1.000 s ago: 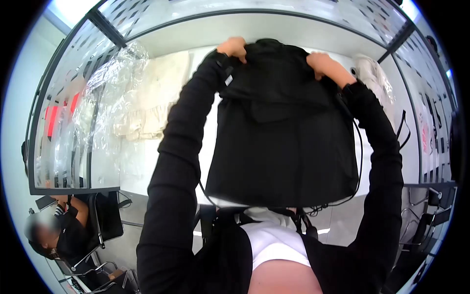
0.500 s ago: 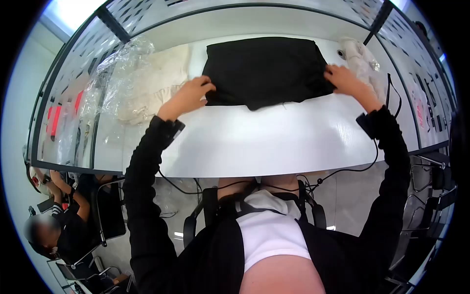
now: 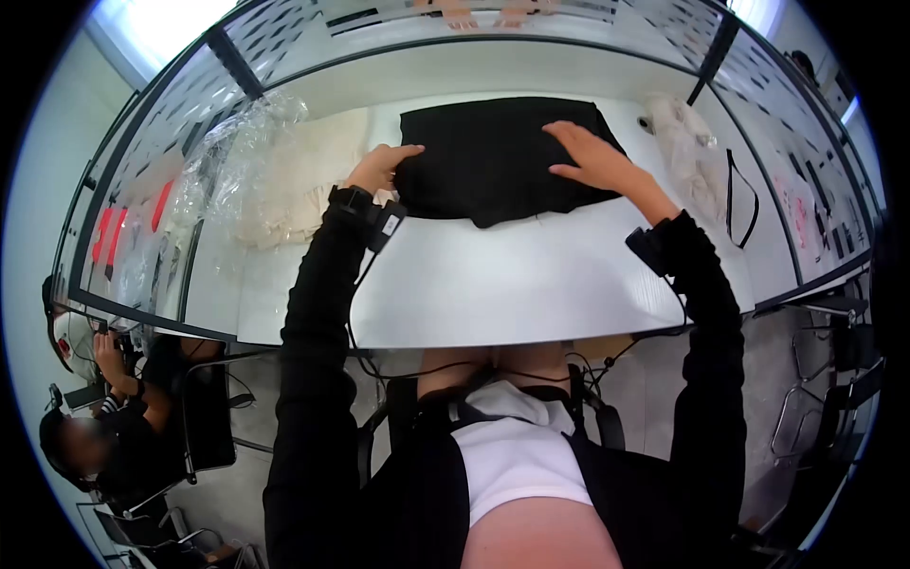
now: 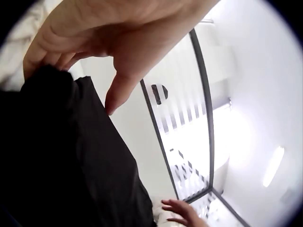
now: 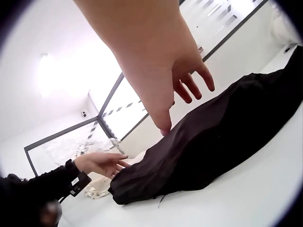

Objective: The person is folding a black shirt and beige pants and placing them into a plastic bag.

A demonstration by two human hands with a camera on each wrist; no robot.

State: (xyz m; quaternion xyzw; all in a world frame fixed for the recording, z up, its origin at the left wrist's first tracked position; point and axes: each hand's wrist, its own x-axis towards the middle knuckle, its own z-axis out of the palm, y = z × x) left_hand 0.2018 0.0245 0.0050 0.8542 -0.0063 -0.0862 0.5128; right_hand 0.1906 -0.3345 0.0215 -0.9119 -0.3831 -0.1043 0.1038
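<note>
A folded black garment lies on the white table, its lower edge uneven. My left hand is at the garment's left end, thumb pointing across it. In the left wrist view the fingers of that hand reach down at the dark cloth while the thumb stands apart, close to the fabric edge. My right hand is spread over the right part of the garment. From the right wrist view, this hand's fingers are parted with nothing between them, just over the cloth.
Cream cloth and crinkled clear plastic lie left of the garment. A pale bundle in plastic and a black strap are on the right. Framed panels surround the table. Another person sits at lower left.
The garment, first held up by both hands and hanging long, came down folded on the table. Since then, my right hand has moved left over it; my left hand stays by its left end.
</note>
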